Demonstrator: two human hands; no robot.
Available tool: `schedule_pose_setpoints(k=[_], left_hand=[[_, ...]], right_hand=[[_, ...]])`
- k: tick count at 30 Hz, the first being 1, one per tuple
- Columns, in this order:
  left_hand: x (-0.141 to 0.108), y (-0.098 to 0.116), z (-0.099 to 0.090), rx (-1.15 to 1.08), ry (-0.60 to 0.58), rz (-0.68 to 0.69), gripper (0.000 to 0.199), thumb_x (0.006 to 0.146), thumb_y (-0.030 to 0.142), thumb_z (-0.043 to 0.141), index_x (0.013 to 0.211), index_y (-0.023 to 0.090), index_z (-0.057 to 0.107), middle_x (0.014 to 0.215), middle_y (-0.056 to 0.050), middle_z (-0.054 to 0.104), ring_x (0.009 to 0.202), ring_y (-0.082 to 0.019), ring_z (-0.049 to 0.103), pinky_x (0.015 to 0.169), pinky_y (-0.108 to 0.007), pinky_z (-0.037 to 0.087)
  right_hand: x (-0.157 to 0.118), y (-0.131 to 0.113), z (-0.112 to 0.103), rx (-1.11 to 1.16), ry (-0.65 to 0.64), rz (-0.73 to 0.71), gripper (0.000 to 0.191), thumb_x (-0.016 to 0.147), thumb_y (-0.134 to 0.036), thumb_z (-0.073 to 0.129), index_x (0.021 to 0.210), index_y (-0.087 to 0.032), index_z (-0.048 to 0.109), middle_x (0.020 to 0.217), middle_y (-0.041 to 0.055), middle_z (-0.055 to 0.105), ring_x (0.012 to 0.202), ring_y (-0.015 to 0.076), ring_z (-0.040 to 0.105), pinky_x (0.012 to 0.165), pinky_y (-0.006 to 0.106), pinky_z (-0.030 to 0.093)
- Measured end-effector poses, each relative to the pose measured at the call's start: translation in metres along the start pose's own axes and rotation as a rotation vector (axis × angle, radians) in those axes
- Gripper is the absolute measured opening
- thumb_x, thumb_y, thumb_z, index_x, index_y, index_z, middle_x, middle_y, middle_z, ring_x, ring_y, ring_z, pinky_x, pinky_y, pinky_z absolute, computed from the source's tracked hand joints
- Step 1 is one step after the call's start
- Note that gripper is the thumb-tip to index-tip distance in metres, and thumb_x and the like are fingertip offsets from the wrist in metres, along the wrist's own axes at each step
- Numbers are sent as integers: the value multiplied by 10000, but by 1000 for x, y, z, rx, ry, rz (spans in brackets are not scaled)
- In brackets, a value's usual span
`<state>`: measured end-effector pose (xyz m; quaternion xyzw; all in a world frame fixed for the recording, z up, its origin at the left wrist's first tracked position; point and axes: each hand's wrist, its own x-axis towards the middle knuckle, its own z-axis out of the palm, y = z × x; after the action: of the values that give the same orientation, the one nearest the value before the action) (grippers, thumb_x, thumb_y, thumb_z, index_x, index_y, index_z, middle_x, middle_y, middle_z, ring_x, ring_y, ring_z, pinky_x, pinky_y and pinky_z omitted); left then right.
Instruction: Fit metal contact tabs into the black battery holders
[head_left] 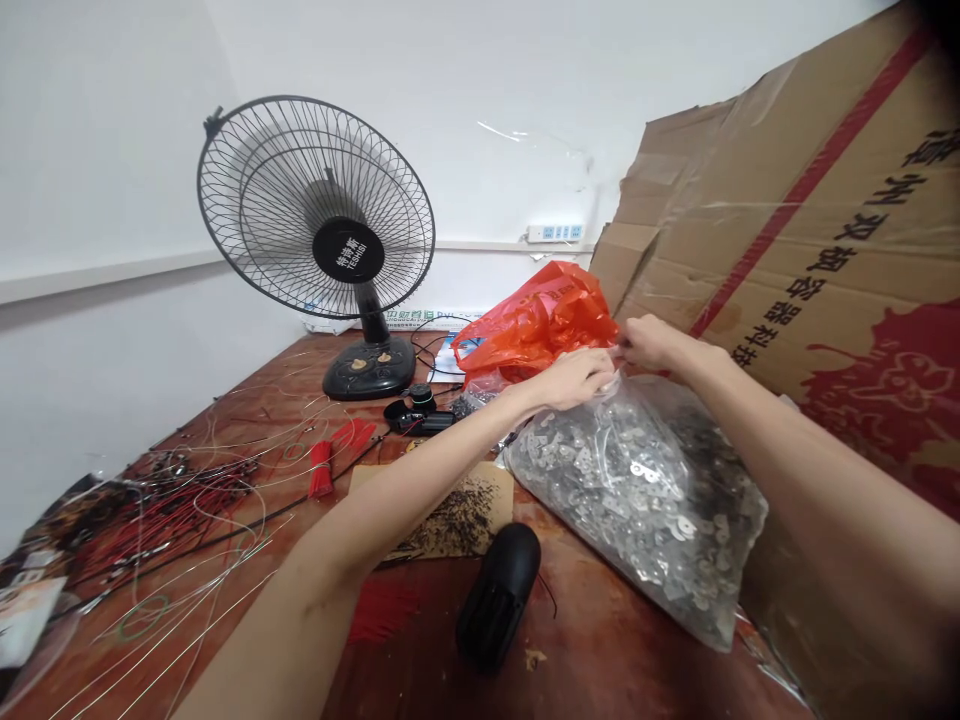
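A clear plastic bag [622,480] full of small silvery metal pieces lies at the right of the table. My left hand [581,380] is closed on the gathered top of this bag. Close beside it, my right hand [646,342] pinches the bag's upper end, its fingertips partly hidden. Just behind both hands rests a crumpled red plastic bag [536,315]. A black rounded device [499,595] with a thin wire sits in front of the clear bag. Under my left forearm is a piece of cardboard [495,490] covered with small dark bits.
A black table fan [349,250] stands at the back left. Red wire bundles [320,468] and loose pale strands cover the left of the reddish-brown table [300,570]. Large cardboard boxes [795,200] rise along the right side. A power strip [555,233] is on the wall.
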<state>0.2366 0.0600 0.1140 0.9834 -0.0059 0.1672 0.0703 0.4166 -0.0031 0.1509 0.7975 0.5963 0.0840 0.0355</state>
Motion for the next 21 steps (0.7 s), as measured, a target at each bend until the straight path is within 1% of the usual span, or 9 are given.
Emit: schedule_pose_setpoints(k=[3,5,7,8,10,12,15,18,21], left_hand=[[1,-3,-4,16,-62,-38,382,1018,304,308,857,142,613,970,-46,672,883,-146,605,864,-289,440],[9,0,-4,72,-73,-119,424,1008,375,304,921,140,646,985,-85,692,905,-215,628,911,-407,425],[22,8,0,149,-65,-209,458,982,436,350,968,108,669,1049,-161,694,995,-313,628,986,-555,334],[29,12,4,183,-70,-240,441,956,443,416,953,90,679,1058,-191,694,1025,-347,624,1014,-594,281],[42,20,11,232,-93,-254,269,885,302,542,910,82,695,1043,-192,706,1044,-342,630,1059,-564,232],[48,23,17,248,-96,-252,198,850,199,546,906,94,703,1042,-172,715,1042,-316,639,1048,-512,268],[44,19,21,233,-59,-245,237,873,238,503,889,132,715,1017,-132,723,1009,-303,644,941,-463,363],[33,16,22,220,3,-205,267,895,280,481,836,172,719,957,-83,725,972,-272,640,892,-426,376],[24,17,24,232,66,-183,297,918,298,466,832,162,715,941,-90,715,945,-265,631,870,-419,366]], right_hand=[[0,4,3,25,-2,-3,194,846,-209,574,859,-101,734,846,132,715,760,211,652,705,291,461],[-2,4,4,64,3,-10,213,835,-212,551,820,-120,742,814,111,717,718,209,644,665,277,442],[-4,2,4,101,20,-13,222,827,-211,539,826,-133,747,825,97,722,726,209,641,654,269,428],[-5,0,4,118,33,-10,219,824,-205,538,835,-133,745,844,96,724,746,210,640,657,267,423],[-8,-3,4,150,52,14,198,824,-193,549,845,-121,732,883,102,721,786,207,634,666,264,415],[-13,-3,6,191,46,61,187,852,-214,562,858,-103,713,879,102,706,794,194,622,664,261,418],[-23,1,10,276,-45,122,263,931,-315,550,884,-87,673,791,57,654,714,147,592,630,248,436],[-32,5,11,336,-206,156,383,982,-439,506,856,-97,626,669,4,574,549,96,513,546,233,432],[-36,3,9,350,-312,138,354,983,-409,533,820,-104,607,627,-22,537,497,78,478,512,219,429]])
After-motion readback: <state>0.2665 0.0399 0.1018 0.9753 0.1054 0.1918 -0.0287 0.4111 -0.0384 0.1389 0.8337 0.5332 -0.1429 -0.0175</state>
